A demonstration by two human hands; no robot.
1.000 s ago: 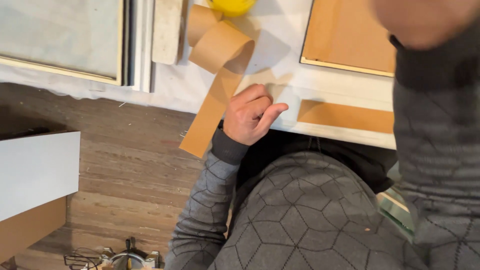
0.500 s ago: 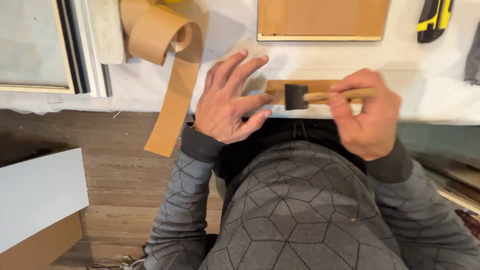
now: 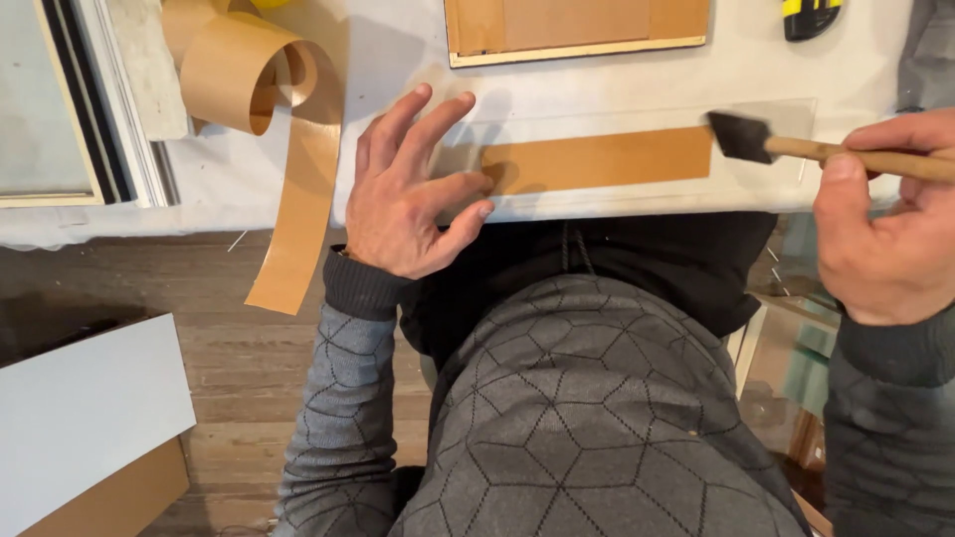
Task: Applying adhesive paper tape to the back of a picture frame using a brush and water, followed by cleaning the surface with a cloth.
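— How far has the person got with that strip?

— The brown paper strip (image 3: 597, 159) lies flat on the white-covered table (image 3: 398, 60), just at the near edge, seemingly under a clear sheet (image 3: 766, 174) whose outline shows around it. The foam brush (image 3: 741, 136) rests its dark head at the strip's right end. Whether any of the strip has been brushed cannot be told from its surface — it looks evenly brown and matte. So, as a judgement: the strip is laid and held, and the brushing itself appears to be under way or just starting.

— And the hands?

— The left hand (image 3: 408, 204) is spread, fingers apart, its lower fingertips pressing down at the strip's left end. The right hand (image 3: 890, 224) has its fingers closed around the brush's wooden handle.

— Which way does the strip run?

— Its long axis runs left to right, parallel to the table edge, tilted very slightly upward toward the right. The brush handle follows nearly the same line, its head pointing left.

— Anything else close by?

— A curled roll of brown paper tape (image 3: 254, 80) hangs off the edge to the left, and a framed board (image 3: 577, 30) sits behind the strip.
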